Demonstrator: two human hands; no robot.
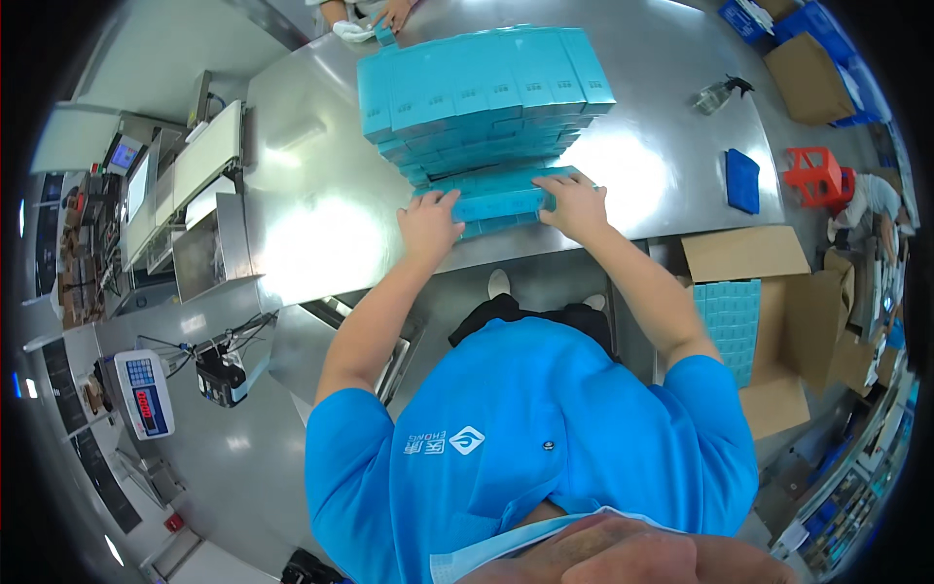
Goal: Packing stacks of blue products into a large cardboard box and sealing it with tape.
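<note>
At the near edge of the steel table [671, 146], a row of small teal boxes [498, 203] lies between my hands, with more teal boxes under it. My left hand [431, 230] is closed on the row's left end, fingers over the top. Its right end is gripped by my right hand [576, 206], thumb on the near side and fingers behind. Just beyond stands a tall, tiered stack of teal boxes [477, 92], close behind the row.
Another person's hand [394, 14] shows at the table's far side. A spray bottle [715, 97] and a blue flat item [742, 182] sit on the right. An open carton [778, 336] holds teal boxes at lower right. A scale [144, 394] stands at left, a red stool [812, 176] at right.
</note>
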